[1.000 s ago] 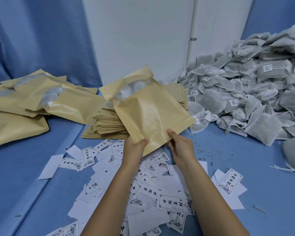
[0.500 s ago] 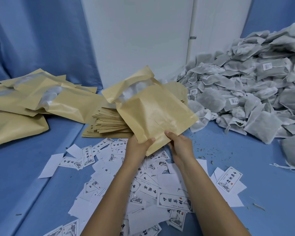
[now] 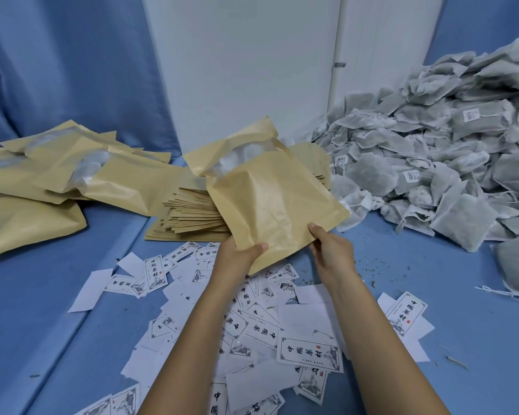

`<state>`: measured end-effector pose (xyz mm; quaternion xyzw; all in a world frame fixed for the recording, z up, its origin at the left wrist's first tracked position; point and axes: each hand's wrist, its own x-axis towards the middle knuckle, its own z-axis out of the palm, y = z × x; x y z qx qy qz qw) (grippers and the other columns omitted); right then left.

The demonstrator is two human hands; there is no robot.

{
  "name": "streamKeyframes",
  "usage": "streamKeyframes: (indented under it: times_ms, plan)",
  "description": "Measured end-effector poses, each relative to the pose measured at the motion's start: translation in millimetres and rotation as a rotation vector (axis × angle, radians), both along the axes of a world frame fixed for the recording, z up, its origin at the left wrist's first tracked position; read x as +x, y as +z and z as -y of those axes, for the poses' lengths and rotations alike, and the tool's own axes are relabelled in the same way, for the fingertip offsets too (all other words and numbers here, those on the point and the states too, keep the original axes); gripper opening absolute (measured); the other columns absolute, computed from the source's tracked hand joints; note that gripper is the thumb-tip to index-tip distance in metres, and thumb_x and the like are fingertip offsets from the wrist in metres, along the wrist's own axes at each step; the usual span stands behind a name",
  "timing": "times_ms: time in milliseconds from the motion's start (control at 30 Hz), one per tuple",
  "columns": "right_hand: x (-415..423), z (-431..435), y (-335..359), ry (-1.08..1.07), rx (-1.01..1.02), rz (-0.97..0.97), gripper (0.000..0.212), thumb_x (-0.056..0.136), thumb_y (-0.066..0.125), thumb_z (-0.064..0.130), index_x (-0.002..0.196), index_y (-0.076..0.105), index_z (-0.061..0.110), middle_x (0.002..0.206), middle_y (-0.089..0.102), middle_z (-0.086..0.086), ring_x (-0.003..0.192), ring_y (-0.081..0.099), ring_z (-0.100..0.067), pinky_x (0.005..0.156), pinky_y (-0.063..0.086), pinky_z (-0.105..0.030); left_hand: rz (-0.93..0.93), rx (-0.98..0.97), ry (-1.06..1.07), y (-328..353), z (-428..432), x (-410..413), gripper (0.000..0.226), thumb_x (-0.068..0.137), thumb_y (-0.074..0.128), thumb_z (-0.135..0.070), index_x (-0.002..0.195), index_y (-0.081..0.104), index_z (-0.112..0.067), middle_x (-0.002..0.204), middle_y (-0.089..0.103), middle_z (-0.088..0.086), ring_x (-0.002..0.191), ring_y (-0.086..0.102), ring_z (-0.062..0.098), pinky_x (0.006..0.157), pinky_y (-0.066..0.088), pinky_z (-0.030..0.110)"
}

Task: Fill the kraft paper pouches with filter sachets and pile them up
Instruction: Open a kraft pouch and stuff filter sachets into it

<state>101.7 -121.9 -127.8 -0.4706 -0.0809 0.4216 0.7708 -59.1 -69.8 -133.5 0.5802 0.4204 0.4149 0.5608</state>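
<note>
I hold a kraft paper pouch (image 3: pixel 270 193) tilted up above the blue surface, its clear window and open mouth pointing away from me. My left hand (image 3: pixel 237 256) grips its near bottom corner, thumb on top. My right hand (image 3: pixel 331 250) pinches the bottom edge a little to the right. Something pale shows through the window. Behind the pouch lies a stack of flat empty pouches (image 3: pixel 192 214). A pile of filled pouches (image 3: pixel 72 175) lies at the left. A big heap of grey filter sachets (image 3: pixel 447 163) fills the right.
Several white printed label cards (image 3: pixel 252 324) are scattered on the blue cloth (image 3: pixel 432 295) under my forearms. A white wall panel (image 3: pixel 246 70) stands behind, with blue curtain (image 3: pixel 57 61) to the left. Loose crumbs dot the cloth near the sachets.
The held pouch has shifted slightly right and up, and both hands have adjusted their hold along its bottom edge. Everything else lies as before.
</note>
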Motion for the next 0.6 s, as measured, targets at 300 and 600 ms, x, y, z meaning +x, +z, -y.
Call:
streamKeyframes:
  times_ms: [300, 600]
  plan:
    - [-10.9, -5.1, -5.2, 0.062, -0.030, 0.079, 0.012, 0.085, 0.069, 0.002, 0.074, 0.065, -0.001, 0.083, 0.069, -0.012, 0.075, 0.066, -0.020, 0.073, 0.057, -0.026, 0.079, -0.024, 0.056, -3.9, 2.5, 3.7, 0.023, 0.080, 0.075, -0.009, 0.093, 0.065, -0.025, 0.079, 0.071, -0.015, 0.067, 0.066, -0.008, 0.053, 0.044, 0.004]
    - [-17.9, -5.1, -8.6, 0.092, -0.089, 0.144, 0.015, 0.085, 0.070, 0.005, 0.076, 0.062, -0.004, 0.083, 0.066, -0.017, 0.076, 0.062, -0.025, 0.080, 0.054, -0.036, 0.082, -0.016, 0.083, -3.0, 3.7, 5.1, 0.025, 0.080, 0.075, -0.008, 0.095, 0.064, -0.025, 0.083, 0.070, -0.014, 0.068, 0.065, -0.007, 0.053, 0.045, 0.006]
